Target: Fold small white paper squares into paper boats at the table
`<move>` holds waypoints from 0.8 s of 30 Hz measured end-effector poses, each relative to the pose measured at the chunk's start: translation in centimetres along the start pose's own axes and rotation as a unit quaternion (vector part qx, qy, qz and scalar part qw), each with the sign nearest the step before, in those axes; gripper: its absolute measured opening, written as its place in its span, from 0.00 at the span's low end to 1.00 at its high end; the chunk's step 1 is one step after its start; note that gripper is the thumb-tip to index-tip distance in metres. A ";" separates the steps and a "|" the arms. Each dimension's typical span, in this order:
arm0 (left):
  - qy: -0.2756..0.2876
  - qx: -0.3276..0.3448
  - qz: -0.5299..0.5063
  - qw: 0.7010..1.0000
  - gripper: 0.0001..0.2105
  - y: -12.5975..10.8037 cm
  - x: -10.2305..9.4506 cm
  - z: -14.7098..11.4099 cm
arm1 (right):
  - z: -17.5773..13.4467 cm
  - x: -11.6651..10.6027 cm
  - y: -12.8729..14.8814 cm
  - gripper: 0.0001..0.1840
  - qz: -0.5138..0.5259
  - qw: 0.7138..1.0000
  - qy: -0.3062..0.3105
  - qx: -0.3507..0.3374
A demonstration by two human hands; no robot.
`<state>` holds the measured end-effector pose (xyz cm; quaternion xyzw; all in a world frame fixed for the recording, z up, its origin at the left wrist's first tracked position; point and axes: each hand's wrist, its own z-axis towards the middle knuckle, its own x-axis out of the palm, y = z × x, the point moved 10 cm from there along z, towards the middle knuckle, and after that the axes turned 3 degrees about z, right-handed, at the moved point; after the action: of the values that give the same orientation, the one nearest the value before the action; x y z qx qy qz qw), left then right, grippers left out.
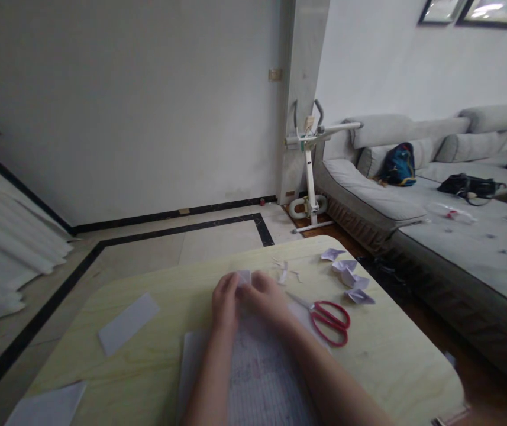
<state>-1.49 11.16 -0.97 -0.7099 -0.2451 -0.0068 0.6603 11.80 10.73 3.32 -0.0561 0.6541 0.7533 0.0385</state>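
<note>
Near the far edge of the table, my left hand (225,294) and my right hand (265,296) come together around a small piece of white paper (244,276). Fingers of both hands are closed on it, and only its upper part shows between them. Under my forearms lies a lined sheet with writing (262,373). A pair of scissors (329,322) with red handles rests to the right of my right hand, its blades pointing away to the left. Past them sit several folded paper pieces (348,275), and thin paper scraps (284,273) lie beyond my right hand.
The pale wooden table (395,355) has rounded corners. On its left lie a white paper strip (129,323) and another sheet (47,405) at the near edge. A grey sofa (368,207) with bags stands to the right, an exercise machine (310,171) behind, a curtain (0,236) far left.
</note>
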 end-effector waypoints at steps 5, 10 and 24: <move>0.004 0.021 0.041 0.999 0.12 -0.5 0.4 -0.3 | 0.4 -0.3 -1.0 0.12 0.033 0.999 -0.013 0.018; 0.020 0.056 0.079 0.995 0.10 -0.7 0.5 -0.1 | 0.6 -0.7 -1.4 0.11 0.073 0.996 -0.022 0.049; -0.052 0.139 0.186 0.971 0.09 -2.4 -1.1 -0.3 | 0.6 -0.7 -1.3 0.13 0.078 0.996 -0.006 0.042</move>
<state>-3.25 10.53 0.91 -0.6438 -0.1416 0.1875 0.7283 12.60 11.48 2.24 0.0010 0.6872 0.7264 -0.0142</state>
